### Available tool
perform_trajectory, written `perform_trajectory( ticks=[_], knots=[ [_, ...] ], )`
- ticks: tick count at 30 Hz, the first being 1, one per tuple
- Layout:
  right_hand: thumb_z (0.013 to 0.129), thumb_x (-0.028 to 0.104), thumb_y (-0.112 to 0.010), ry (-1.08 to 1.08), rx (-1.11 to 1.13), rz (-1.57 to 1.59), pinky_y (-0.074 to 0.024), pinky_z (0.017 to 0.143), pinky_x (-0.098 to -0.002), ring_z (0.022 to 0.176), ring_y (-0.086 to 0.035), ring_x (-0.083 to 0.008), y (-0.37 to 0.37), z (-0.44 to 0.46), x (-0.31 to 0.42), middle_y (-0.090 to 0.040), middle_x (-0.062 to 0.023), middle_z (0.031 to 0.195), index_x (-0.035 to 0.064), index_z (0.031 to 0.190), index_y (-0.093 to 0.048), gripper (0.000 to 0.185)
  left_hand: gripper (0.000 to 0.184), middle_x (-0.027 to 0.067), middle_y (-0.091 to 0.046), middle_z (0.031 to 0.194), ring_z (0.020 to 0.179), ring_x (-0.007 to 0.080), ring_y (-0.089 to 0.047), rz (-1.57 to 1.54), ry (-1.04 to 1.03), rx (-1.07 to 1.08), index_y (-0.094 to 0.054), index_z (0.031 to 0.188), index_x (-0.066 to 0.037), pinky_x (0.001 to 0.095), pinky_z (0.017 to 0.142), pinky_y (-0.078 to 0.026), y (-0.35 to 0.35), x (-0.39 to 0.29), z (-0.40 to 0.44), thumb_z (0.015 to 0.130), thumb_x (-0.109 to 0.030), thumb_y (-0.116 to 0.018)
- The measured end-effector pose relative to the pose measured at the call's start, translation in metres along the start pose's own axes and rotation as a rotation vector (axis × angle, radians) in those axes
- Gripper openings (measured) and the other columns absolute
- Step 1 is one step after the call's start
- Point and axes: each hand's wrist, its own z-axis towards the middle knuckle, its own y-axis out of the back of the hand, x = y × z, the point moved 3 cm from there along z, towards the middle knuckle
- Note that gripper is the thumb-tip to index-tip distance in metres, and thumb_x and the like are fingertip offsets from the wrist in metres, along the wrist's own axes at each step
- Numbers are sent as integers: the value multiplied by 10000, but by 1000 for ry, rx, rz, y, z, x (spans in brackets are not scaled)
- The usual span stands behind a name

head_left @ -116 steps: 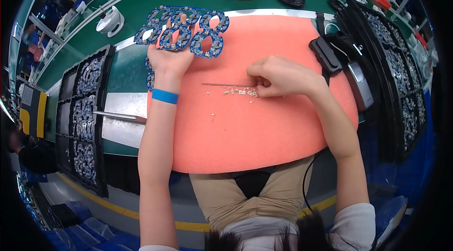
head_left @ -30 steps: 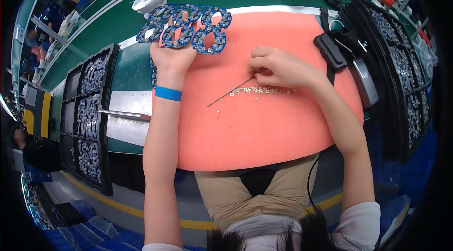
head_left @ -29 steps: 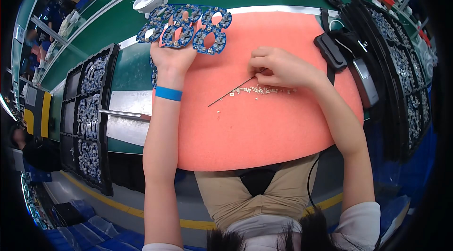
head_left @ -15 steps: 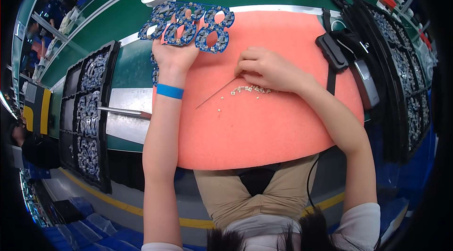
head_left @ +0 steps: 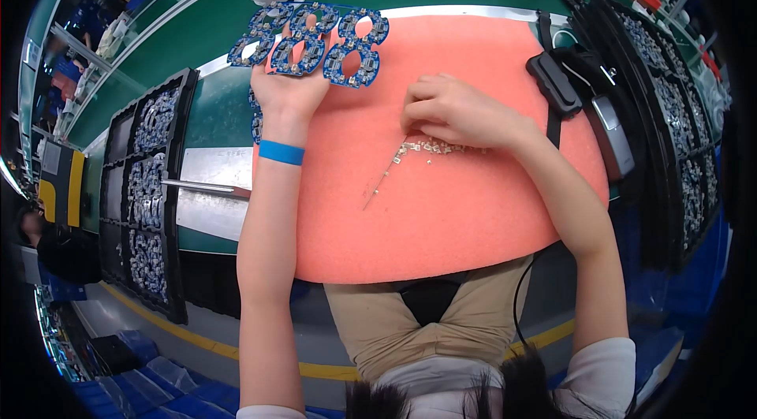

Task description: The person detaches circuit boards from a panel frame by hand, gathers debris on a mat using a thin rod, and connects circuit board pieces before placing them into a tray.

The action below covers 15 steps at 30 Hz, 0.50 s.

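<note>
**Blue Circuit Boards [head_left: 333,64] Raised Over Salmon-Pink Mat [head_left: 434,222]**

A person's left hand [head_left: 292,92] holds the figure-eight boards up at the mat's far left corner; the right hand [head_left: 457,110] pinches a thin rod [head_left: 386,172], slanting past small pale components [head_left: 434,148].

Salmon mat [head_left: 441,222] bright, evenly lit. Soft shadow near left hand [head_left: 289,93], 11 o'clock. Pale sheen on metal plate [head_left: 209,218], 9 o'clock. Background [head_left: 71,64] dim, soft at 10 o'clock. Strong fisheye: edges bowed, corners black. Thin rod [head_left: 380,184] faint toward tip.
</note>
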Motion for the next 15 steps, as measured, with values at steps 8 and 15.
perform_trajectory(
  ticks=[8, 15],
  knots=[
    [797, 66, -622, -38, 49, 22, -423, 850, -343, 917, -535, -206, 7, -4, 3, -567, -37, 874, 91, 834, -636, 47, 479, 187, -457, 1358, 1295, 376, -376, 12, -5, -18, -404, 1324, -99, 556, 1086, -287, -3, 0, -2, 947, -342, -233],
    [779, 47, -612, -72, 113, 38, -437, 848, -348, 923, -534, -217, 13, -9, 4, -578, -42, 874, 75, 843, -645, 77, 470, 187, -460, 1358, 1286, 385, -383, 2, 3, -24, -414, 1317, -106, 558, 1081, -289, -6, 3, -6, 943, -339, -251]
  ],
)
